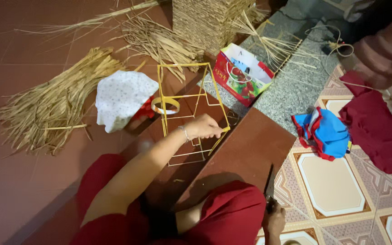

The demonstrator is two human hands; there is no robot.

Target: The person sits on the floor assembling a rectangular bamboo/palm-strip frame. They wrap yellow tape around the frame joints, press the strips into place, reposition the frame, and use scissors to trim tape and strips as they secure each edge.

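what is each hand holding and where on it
The left hand grips the yellow wire frame on a lower right bar. The right hand holds a dark blade-like tool by its bottom end.

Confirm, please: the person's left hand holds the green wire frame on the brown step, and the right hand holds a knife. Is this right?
Only the colour is wrong. In the head view, the wire frame is yellow, not green. The left hand does hold it on the brown step, and the right hand holds a knife.
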